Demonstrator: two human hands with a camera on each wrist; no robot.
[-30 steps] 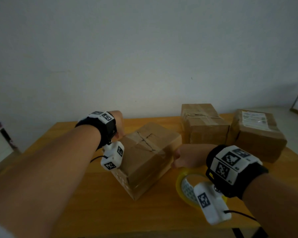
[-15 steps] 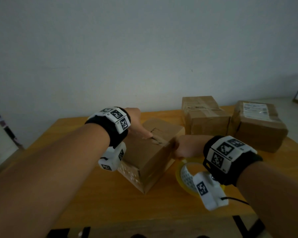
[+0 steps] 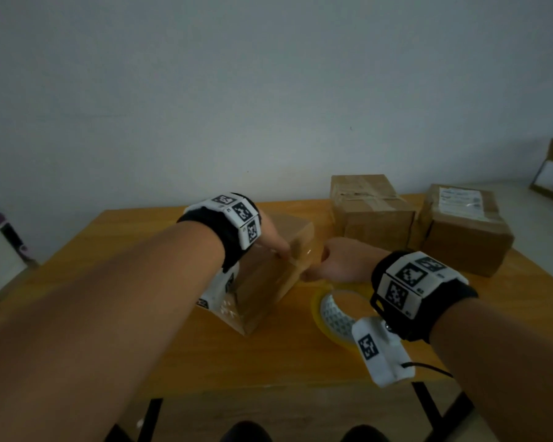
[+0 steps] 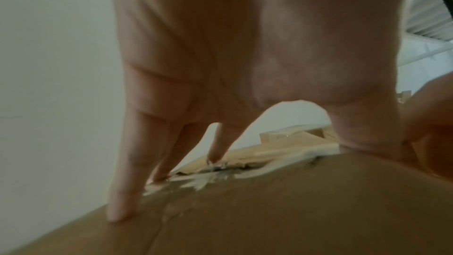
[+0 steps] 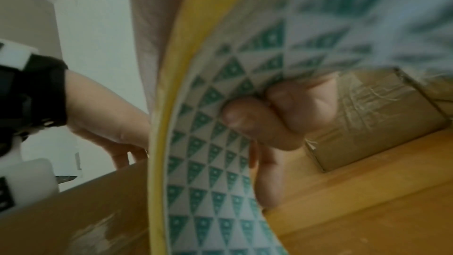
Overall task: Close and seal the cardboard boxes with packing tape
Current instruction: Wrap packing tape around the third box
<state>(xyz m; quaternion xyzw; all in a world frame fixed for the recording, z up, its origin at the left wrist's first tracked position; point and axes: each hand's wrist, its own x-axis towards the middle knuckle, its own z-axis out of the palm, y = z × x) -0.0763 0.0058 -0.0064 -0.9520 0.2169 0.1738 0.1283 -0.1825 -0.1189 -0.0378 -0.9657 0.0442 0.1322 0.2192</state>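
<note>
My left hand (image 3: 270, 239) rests on top of the tilted brown cardboard box (image 3: 270, 282) near the middle of the orange wooden table (image 3: 268, 355), fingers (image 4: 122, 197) straight and slightly spread, tips pressing the cardboard. My right hand (image 3: 339, 260) has its fingers curled through the yellow-edged packing tape roll with a green-triangle-patterned core (image 3: 332, 314), gripping it just beside the box's right edge. Two taped brown boxes (image 3: 371, 208) sit by the table's far right corner.

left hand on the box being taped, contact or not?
Touching. The left wrist view shows the left hand with straight fingertips planted on the cardboard box top; the head view agrees.
</note>
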